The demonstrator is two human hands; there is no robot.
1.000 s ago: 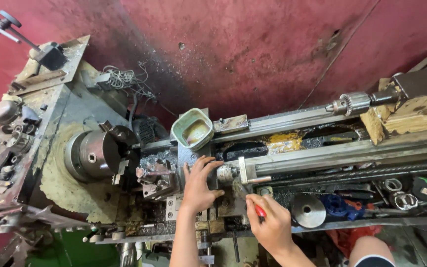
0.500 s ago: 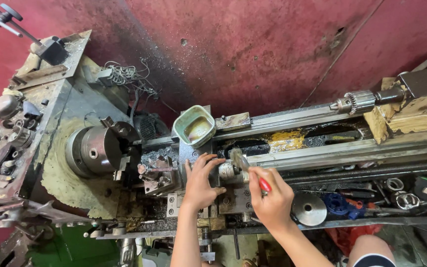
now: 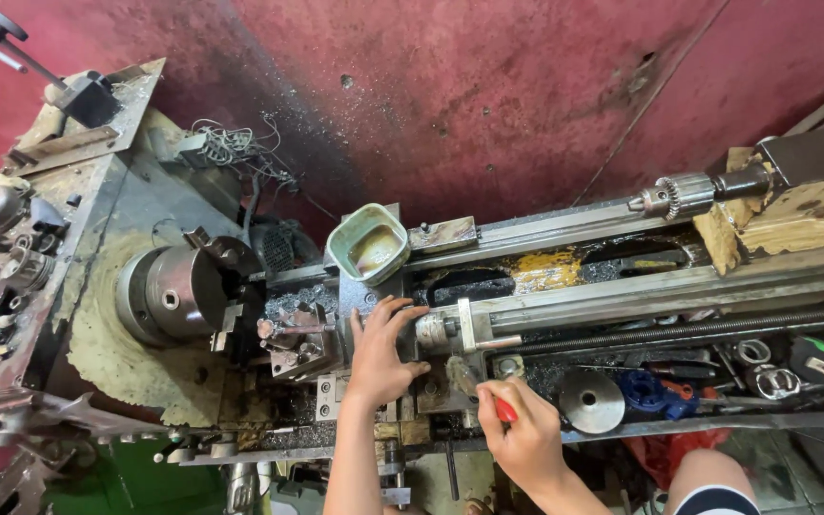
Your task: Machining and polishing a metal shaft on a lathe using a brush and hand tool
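Note:
I look down on an old, grimy metal lathe. My left hand (image 3: 381, 355) lies flat, fingers spread, on the carriage slide, just right of the tool post (image 3: 296, 345). Its fingertips reach toward a small silver dial (image 3: 434, 330). My right hand (image 3: 524, 437) is closed around a red-handled tool (image 3: 504, 410), whose metal end (image 3: 461, 374) points up at the carriage below that dial. The three-jaw chuck (image 3: 175, 292) sits to the left with nothing in it that I can see.
A square green cup (image 3: 367, 244) stands behind the carriage. At the far right the tailstock carries a drill chuck (image 3: 675, 195). On the front tray lie a metal disc (image 3: 591, 401), a blue part (image 3: 645, 391), rings and a tape measure (image 3: 817, 359). My knee (image 3: 710, 486) shows at bottom right.
My right hand rose with the red-handled tool to the dial half a second ago, then dropped back toward me. My left hand stayed on the slide.

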